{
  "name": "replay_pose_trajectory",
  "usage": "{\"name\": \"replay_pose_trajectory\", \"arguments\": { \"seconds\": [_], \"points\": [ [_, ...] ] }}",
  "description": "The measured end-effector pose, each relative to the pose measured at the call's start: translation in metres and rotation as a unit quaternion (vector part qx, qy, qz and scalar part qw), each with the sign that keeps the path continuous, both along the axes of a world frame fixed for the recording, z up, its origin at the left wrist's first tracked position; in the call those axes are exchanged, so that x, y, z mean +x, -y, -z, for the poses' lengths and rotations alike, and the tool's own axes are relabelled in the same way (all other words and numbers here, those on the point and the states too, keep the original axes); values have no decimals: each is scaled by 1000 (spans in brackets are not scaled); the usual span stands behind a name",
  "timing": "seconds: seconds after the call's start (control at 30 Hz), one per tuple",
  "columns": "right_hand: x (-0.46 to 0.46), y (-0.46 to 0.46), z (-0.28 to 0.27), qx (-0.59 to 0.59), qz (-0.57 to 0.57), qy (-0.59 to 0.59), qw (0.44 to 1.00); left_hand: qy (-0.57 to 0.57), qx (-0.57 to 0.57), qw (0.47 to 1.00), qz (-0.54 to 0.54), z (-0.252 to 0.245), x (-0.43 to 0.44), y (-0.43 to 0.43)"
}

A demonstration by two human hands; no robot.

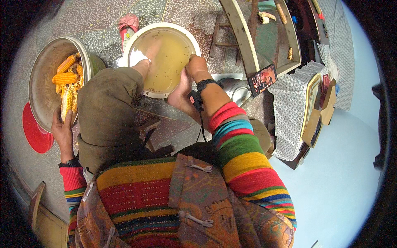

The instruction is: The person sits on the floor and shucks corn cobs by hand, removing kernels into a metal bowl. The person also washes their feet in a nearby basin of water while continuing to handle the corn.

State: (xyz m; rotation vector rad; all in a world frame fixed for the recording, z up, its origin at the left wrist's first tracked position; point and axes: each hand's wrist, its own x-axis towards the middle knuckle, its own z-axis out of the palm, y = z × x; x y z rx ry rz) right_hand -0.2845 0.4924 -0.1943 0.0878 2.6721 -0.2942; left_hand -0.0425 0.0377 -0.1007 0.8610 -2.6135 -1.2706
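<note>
My left hand [63, 131] reaches to the near rim of a large metal pot [46, 71] at the left, its thumb and fingers on a partly shelled corn cob [67, 104]. Whole yellow corn cobs [65, 78] and loose kernels lie inside the pot. My right hand [197, 65] is at the right rim of a white-rimmed basin [194, 43] of cloudy yellowish water, beside my raised bare foot [181, 93]. Its fingers are bent down and partly hidden, so their hold is unclear. My other foot is in the water. Dark specks float there.
A pink slipper [128, 23] stands behind the basin. Right of it are a metal kettle [237, 91], a lit phone [263, 80] and a wooden frame [243, 34] with cobs in it. A cloth-covered table [287, 114] stands farther right. A red plastic container [37, 133] sits beside the pot.
</note>
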Motion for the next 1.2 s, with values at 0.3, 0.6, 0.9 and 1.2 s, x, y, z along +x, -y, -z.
{"name": "replay_pose_trajectory", "arguments": {
  "seconds": [0.3, 0.6, 0.9, 1.2],
  "points": [
    [-11, -16, 15, -23, -83, -11, 996, 3, 38, 999, -31, 6, 1, 4],
    [-5, -24, 27, -22, -49, -45, 998, 20, 15, 999, -42, -14, -6, -11],
    [17, -19, 1, -48, -128, -68, 988, -10, 5, 1000, -25, -10, -4, -10],
    [-1, 15, -30, 114, -216, 21, 970, -35, 44, 998, -16, 3, 1, 0]
  ]
}}
